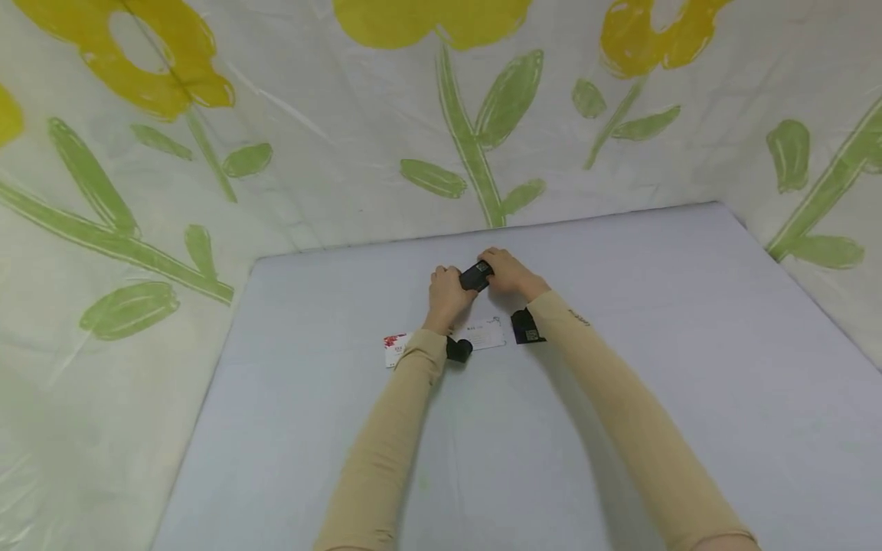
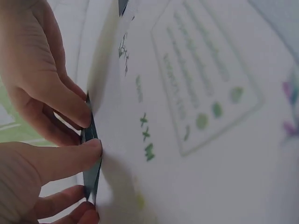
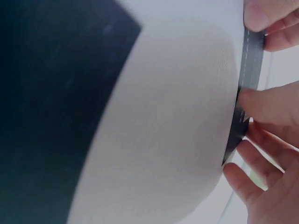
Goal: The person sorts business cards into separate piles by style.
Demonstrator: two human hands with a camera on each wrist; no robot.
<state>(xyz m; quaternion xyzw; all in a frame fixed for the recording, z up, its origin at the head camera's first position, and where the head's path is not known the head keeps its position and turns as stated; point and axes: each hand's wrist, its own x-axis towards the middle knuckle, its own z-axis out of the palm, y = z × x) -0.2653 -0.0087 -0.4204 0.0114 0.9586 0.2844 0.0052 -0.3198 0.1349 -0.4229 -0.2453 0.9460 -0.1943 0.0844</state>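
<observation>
Both hands hold a small flat black card holder point(image 1: 475, 276), with a pale square code mark, near the far side of the table. The left hand point(image 1: 449, 297) pinches its left end, thumb point(image 2: 84, 156) on the near face. At the other end the right hand point(image 1: 507, 271) grips it. White stitching runs along its edge in the right wrist view, where the right thumb point(image 3: 266, 105) presses on it. The holder is seen nearly edge-on in both wrist views, so its opening is hidden.
Below the hands lie a white printed card point(image 1: 485, 334) and a white card with red flowers point(image 1: 393, 348), partly behind the left sleeve. A black flat piece with a code mark point(image 1: 525, 329) lies by the right sleeve. A flower-patterned curtain point(image 1: 331, 153) hangs behind the table point(image 1: 310, 421).
</observation>
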